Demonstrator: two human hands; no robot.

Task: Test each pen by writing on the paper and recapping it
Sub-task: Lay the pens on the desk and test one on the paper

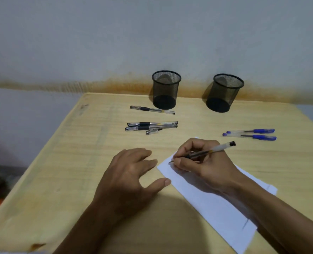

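Right hand (pixel 203 162) is pinching an uncapped pen (pixel 203 152), tip touching the paper (pixel 212 204) on the counter (pixel 78 171). Left hand (pixel 128 176) is resting flat, fingers relaxed, holding nothing.

The right hand (pixel 203 162) covers part of the paper (pixel 216 204) around the pen (pixel 203 152) tip; any ink mark there is too small to tell; both forearms are cut off by the bottom edge.

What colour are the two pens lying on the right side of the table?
Blue caps and ends on the two clear-barrelled pens, shown in the head view.
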